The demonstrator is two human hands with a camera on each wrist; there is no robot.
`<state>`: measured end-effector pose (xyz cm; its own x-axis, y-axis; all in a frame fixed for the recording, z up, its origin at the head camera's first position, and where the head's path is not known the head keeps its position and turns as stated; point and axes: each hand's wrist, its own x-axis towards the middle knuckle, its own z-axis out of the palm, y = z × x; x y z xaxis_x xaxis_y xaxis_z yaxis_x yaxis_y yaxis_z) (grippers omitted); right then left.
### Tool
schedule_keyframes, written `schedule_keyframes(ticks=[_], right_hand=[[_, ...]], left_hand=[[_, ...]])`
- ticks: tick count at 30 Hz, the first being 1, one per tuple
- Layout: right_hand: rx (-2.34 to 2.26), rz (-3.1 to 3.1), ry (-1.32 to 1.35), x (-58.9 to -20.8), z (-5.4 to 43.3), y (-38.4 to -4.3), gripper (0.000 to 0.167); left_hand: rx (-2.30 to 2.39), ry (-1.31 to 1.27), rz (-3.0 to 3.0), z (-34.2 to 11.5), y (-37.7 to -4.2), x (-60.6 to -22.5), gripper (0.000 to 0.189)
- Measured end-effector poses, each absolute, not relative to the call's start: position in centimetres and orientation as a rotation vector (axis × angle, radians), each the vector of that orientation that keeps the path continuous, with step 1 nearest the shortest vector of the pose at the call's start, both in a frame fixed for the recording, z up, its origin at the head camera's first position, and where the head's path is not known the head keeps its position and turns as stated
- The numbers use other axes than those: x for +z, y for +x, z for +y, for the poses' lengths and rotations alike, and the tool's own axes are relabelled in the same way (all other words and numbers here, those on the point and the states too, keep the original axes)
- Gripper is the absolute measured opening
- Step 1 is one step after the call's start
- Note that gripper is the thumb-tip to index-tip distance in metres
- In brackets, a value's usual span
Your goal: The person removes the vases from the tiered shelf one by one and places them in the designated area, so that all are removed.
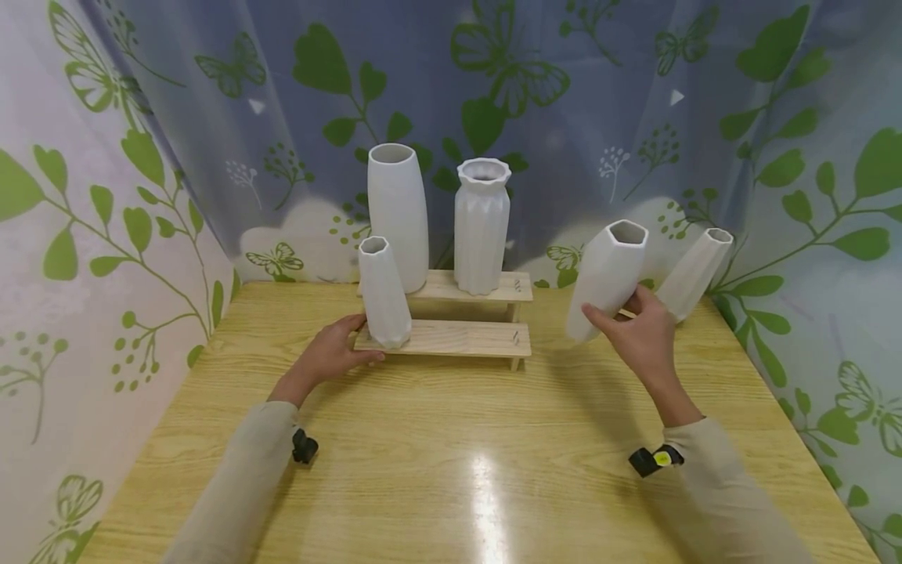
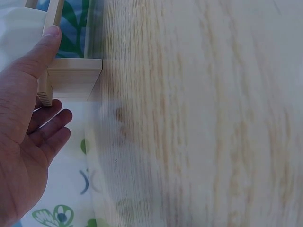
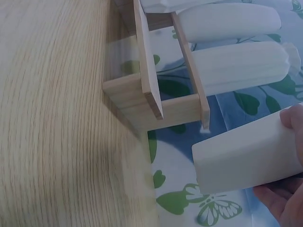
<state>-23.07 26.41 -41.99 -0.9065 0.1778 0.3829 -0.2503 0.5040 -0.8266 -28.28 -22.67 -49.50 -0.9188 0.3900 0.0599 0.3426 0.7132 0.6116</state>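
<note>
My right hand (image 1: 643,338) grips a white vase (image 1: 607,270) with an angular mouth, thumb on one side and fingers on the other. In the right wrist view its flat base (image 3: 201,168) is apart from the table, beside the stand. My left hand (image 1: 326,356) holds the left end of a two-step wooden stand (image 1: 465,338), thumb at the lower board's front edge and fingers beyond its end. A small fluted vase (image 1: 385,301) stands on the lower step by that hand. The upper step bears a tall smooth vase (image 1: 398,219) and a ribbed vase with a ruffled rim (image 1: 482,235).
A slim tapered vase (image 1: 694,274) stands at the back right, partly behind my right hand. The wood-grain table (image 1: 423,439) reaches back to a curtain (image 1: 437,70) printed with leaves and butterflies. Patterned cloth also hangs along both sides.
</note>
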Motion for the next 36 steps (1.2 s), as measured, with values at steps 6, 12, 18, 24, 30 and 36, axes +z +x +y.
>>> schedule_keyframes(ticks=[6,12,18,24,30,36], right_hand=[[1.313,-2.322,0.038,-42.1,27.3,-23.5,0.061],[1.289,-2.305,-0.001,-42.7,28.1,-24.3,0.063],[1.26,-2.312,-0.048,-43.2,28.7,-25.1,0.063],[1.239,-2.317,-0.088,-43.4,29.3,-25.8,0.063],[1.198,-2.348,-0.125,-43.8,30.0,-26.4,0.064],[1.147,-2.366,-0.134,-44.2,30.6,-27.1,0.063]], left_hand=[[0.999,0.62,2.837,-22.7,-28.3,-49.5,0.089],[1.005,0.626,2.842,-22.7,-28.3,-49.6,0.089],[1.011,0.639,2.844,-22.8,-28.3,-49.7,0.088],[1.013,0.643,2.843,-22.9,-28.4,-49.7,0.091],[1.003,0.63,2.839,-22.9,-28.4,-49.7,0.093],[1.023,0.604,2.834,-22.8,-28.3,-49.8,0.089]])
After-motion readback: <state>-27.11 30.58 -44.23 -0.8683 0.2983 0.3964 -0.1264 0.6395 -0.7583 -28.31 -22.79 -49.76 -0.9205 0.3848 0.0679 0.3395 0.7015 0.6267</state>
